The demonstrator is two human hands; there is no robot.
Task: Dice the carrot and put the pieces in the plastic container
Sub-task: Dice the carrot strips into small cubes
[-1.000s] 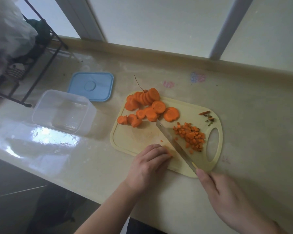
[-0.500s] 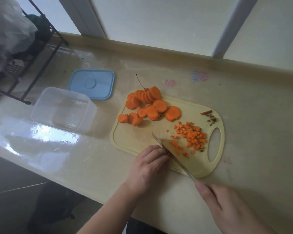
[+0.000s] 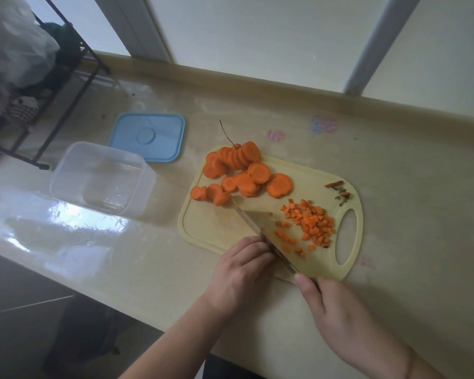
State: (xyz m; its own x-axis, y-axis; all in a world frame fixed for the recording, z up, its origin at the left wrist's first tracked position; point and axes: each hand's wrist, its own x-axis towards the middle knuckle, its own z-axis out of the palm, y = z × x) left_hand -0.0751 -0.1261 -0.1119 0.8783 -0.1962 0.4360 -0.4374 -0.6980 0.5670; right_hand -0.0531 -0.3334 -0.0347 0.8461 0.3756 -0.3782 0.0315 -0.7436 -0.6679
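Closest to the camera, the right hand (image 3: 337,315) is wrapped around the handle of a knife (image 3: 260,233), thumb up near where the blade starts, so it's a firm closed grip on it. The blade runs up and away to the left from that grip, edge down on the yellow cutting board (image 3: 211,228). Right beside the blade, on its left, the left hand (image 3: 238,272) sits at the near edge of the board with its fingers curled under, knuckles touching the flat of the knife; can't tell if there's a bit of carrot tucked under there or not. Just past the grip and to the right of the blade there's a loose pile of diced carrot (image 3: 309,225), next to the board's handle hole. Further out past the knife tip are the carrot slices (image 3: 241,173), some overlapping, one row leaning on edge. A few dark trimmings (image 3: 340,190) lie at the board's far right corner. Well off to the left of the knife, on the counter (image 3: 408,201), is the clear plastic container (image 3: 101,177) with nothing orange in it, and its blue lid (image 3: 148,136) is lying flat just behind it.
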